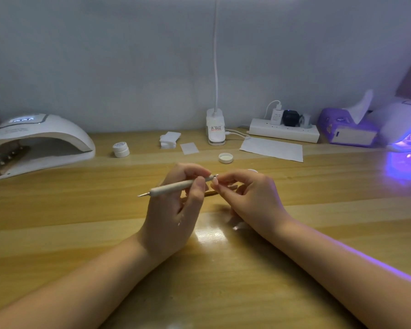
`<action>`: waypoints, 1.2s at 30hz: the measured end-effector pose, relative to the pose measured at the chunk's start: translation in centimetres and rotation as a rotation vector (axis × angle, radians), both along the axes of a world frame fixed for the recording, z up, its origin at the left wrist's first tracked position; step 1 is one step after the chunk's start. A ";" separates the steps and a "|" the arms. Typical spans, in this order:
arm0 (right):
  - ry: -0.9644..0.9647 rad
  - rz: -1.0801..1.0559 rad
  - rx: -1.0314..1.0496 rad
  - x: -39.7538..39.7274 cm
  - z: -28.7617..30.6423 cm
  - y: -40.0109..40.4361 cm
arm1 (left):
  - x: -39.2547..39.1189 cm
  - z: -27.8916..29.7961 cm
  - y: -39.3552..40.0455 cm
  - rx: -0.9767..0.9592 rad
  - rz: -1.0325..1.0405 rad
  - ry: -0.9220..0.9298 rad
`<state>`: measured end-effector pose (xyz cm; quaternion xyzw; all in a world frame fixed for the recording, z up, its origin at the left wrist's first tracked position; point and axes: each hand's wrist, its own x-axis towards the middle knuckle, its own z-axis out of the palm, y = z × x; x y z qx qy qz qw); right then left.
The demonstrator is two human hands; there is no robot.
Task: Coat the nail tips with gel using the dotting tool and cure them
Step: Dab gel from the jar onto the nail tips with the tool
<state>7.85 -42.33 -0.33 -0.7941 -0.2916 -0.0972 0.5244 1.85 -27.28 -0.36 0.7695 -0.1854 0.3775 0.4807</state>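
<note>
**Dotting tool being held to a nail tip over the wooden table**

Both forearms are being rested on the wooden table (57, 210), nearest the camera. The dotting tool (176, 186) is being gripped by the left hand (173, 207), thumb and fingers curled round the shaft, just in front of the lamp base (215, 129) and well toward the camera from it. The tool is being held nearly level, its rear metal point sticking out left, its working end being brought against the right hand's fingertips (217, 182).

Something small is being pinched by the right hand (252, 198), fingers curled; it is taken to be a nail tip, but it is too small to be told for sure. A thin brown stick (210, 193) is being partly hidden under the hands; which hand is holding it cannot be told.

Beyond the hands, a white lid (226, 158) is being left just in front of the lamp base. Two stacked gel pots (121, 149) are being kept left of the base, a white pad stack (169, 140) just beside it. A paper sheet (273, 149) and power strip (284, 131) are being kept right of it.

Far left of the base, a white curing lamp (38, 138) is being used, a stick with nail tips (8, 157) lying inside. Far right, a second curing lamp (406, 129) is glowing purple, next to a tissue box (344, 129).
</note>
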 end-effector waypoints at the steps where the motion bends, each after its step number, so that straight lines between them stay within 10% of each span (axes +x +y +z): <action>1: 0.004 0.002 0.005 0.0 0.0 0.0 | 0.0 0.0 0.0 -0.001 0.015 0.004; 36: -0.065 0.008 0.014 0.2 -0.3 -0.2 | 0.3 -0.2 0.3 -0.061 0.053 0.112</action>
